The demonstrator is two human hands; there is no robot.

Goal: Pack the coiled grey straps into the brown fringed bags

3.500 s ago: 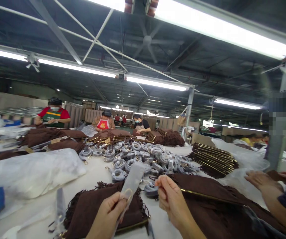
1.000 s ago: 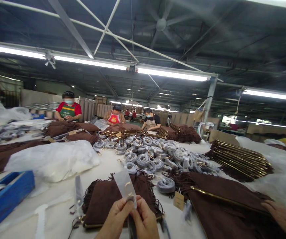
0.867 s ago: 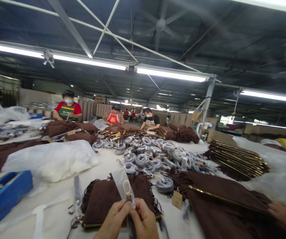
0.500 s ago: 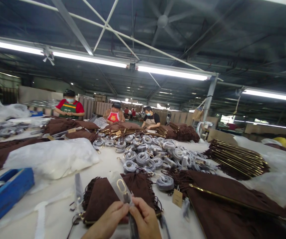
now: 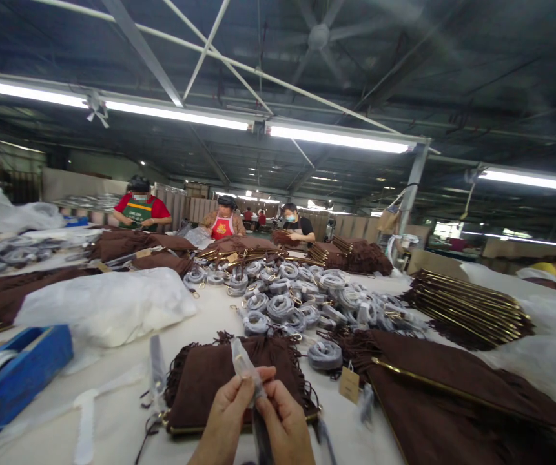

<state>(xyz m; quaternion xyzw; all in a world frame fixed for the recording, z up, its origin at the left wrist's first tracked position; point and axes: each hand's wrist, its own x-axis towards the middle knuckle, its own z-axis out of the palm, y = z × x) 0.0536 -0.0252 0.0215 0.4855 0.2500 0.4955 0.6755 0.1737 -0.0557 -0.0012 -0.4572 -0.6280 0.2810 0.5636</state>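
Note:
Just above a brown fringed bag (image 5: 195,387), both of my hands pinch a dark strap (image 5: 261,436) in a clear plastic sleeve (image 5: 241,358). My left hand (image 5: 226,407) grips the sleeve between thumb and fingers. Close beside it, my right hand (image 5: 285,413) is closed on the strap just below. A gold clip shows faintly through the sleeve's upper end. The bag lies flat, its gold-coloured frame edge toward me. To its right rest a coiled, wrapped strap (image 5: 325,355) and a tan tag (image 5: 349,385).
A blue tape dispenser (image 5: 20,381) stands at left, near a white plastic bag (image 5: 113,303). Wrapped coiled straps (image 5: 280,307) are heaped mid-table. Brown bags lie at right (image 5: 432,374), with a gold-framed stack (image 5: 469,310) behind. Several co-workers are across the table.
My left hand has moved up along the sleeve and now covers part of it near the clip. The sleeve's end has narrowed. A far co-worker has lifted a brown item.

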